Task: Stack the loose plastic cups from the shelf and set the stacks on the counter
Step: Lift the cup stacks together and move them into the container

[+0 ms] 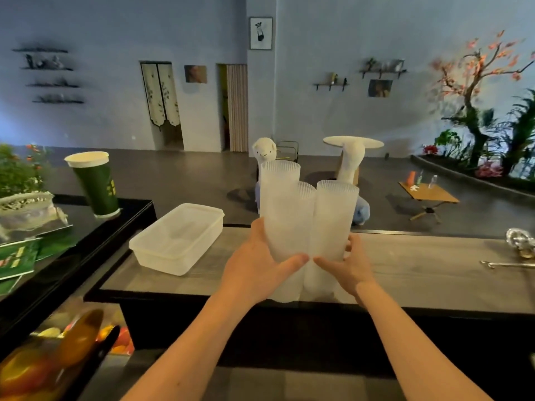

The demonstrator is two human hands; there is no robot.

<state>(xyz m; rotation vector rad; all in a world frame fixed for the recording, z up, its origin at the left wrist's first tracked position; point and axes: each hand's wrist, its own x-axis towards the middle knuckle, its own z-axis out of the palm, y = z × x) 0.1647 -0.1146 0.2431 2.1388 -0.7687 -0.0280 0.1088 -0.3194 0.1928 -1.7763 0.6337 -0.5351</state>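
Cup stacks [292, 227] nested upright, both hands [257, 267] clasping, counter [419, 270]

Café or drink shop, serving table [419, 264] facing an open room, tall takeaway cup [97, 185], cup stacks [304, 224], small guest table [428, 195], decorative tree [477, 91], wall pictures [260, 33]

Both arms out fwd — left hand [254, 261] & right hand [346, 267] cupped inward, gripping.
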